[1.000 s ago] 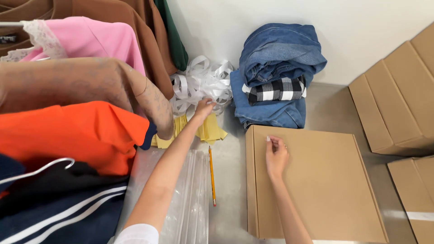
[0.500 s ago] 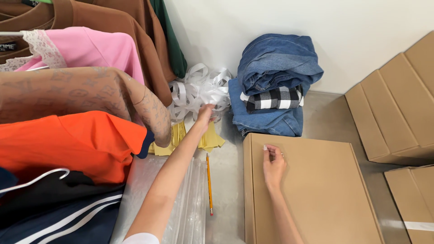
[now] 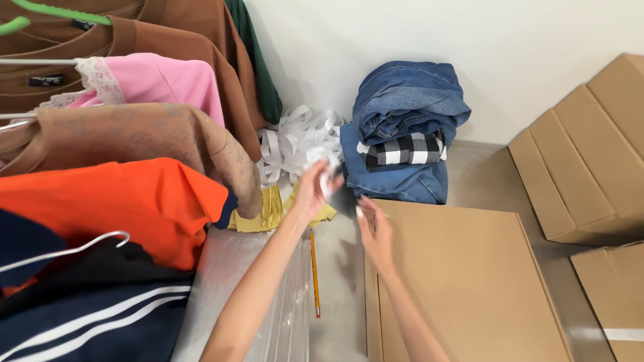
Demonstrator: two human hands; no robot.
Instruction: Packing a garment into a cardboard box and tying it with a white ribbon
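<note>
My left hand (image 3: 311, 190) is raised near the heap of white paper strips (image 3: 295, 142) against the wall and pinches a small white strip (image 3: 327, 175) pulled from it. My right hand (image 3: 376, 233) hovers blurred over the near left corner of the flat brown cardboard box (image 3: 469, 281), fingers apart, a white bit showing at its fingertips. Yellow paper sheets (image 3: 272, 209) lie under my left hand. An orange pencil (image 3: 314, 271) lies on the steel table beside clear plastic bags (image 3: 285, 315).
Hanging garments fill the left: brown (image 3: 168, 40), pink (image 3: 161, 80), tan patterned (image 3: 134, 134), orange (image 3: 114, 201) and navy striped (image 3: 87, 308). Folded jeans with a checked cloth (image 3: 402, 134) are stacked by the wall. More cardboard boxes (image 3: 583, 161) stand at the right.
My left hand has drawn back from the strip heap with a white strip. My right hand has lifted off the box top and moved left toward my left hand.
</note>
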